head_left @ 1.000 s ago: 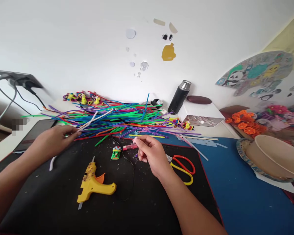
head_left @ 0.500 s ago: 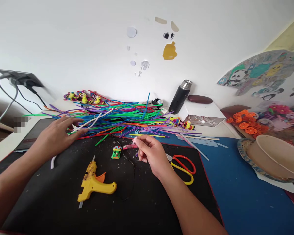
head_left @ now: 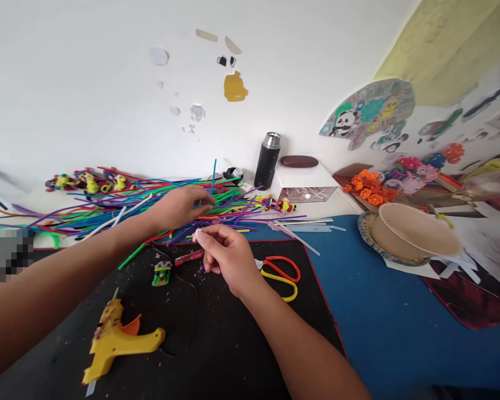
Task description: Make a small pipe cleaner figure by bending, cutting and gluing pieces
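My left hand (head_left: 182, 206) reaches over the heap of coloured pipe cleaners (head_left: 104, 205). Its fingers are loosely bent and apart, with nothing visible in them. My right hand (head_left: 229, 260) is closed in a pinch on a small whitish-pink piece (head_left: 197, 235), too small to make out its kind. Below that hand, a red-pink tool, perhaps a cutter (head_left: 188, 258), lies on the black mat (head_left: 220, 333). A small green figure (head_left: 162, 274) with a colourful top sits to its left. Scissors (head_left: 281, 276) with red and yellow handles lie to the right of my right wrist.
A yellow glue gun (head_left: 119, 341) lies at the front left. Behind the mat stand a black thermos (head_left: 268, 161) and a white box (head_left: 306, 180). Clear glue sticks (head_left: 308, 228) lie on the blue mat (head_left: 358, 311), with a beige bowl (head_left: 420, 230) at right.
The view has turned to the right. My left hand has moved right across the pipe cleaners, from their left end to their middle. My right hand keeps its pinch on the small piece.
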`<state>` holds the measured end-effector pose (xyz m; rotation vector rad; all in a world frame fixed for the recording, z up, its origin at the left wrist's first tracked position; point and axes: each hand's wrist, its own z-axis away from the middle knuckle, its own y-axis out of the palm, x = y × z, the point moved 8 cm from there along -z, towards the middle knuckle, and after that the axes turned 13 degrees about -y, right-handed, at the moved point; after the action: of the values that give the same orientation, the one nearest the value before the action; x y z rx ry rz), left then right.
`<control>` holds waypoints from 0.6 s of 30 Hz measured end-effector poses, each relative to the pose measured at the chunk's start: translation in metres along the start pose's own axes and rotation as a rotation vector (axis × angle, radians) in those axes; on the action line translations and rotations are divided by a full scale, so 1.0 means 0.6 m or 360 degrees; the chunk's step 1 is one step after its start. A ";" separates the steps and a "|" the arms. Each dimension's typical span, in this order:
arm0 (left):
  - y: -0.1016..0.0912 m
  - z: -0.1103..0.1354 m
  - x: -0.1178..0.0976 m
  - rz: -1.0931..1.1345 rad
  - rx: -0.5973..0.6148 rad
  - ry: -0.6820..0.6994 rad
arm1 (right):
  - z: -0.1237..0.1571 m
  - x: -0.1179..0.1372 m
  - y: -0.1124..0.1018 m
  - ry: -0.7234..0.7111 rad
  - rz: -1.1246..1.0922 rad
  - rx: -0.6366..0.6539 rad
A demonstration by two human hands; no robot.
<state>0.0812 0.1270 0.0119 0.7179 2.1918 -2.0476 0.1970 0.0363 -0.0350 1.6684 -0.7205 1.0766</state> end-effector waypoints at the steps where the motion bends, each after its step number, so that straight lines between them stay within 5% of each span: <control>1: 0.015 -0.017 -0.021 -0.0010 0.0030 0.0090 | -0.001 0.003 -0.001 -0.0009 -0.0016 -0.0005; 8: 0.117 -0.079 -0.151 -0.0032 0.0175 0.0591 | -0.002 0.008 -0.005 -0.0011 -0.0043 0.0012; 18: 0.193 -0.105 -0.207 -0.0163 0.0201 0.0660 | -0.003 0.014 -0.006 -0.0023 -0.0084 -0.0002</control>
<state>0.2514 0.1519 -0.0452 1.1594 2.3585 -2.2747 0.2032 0.0396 -0.0286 1.6864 -0.6827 1.0276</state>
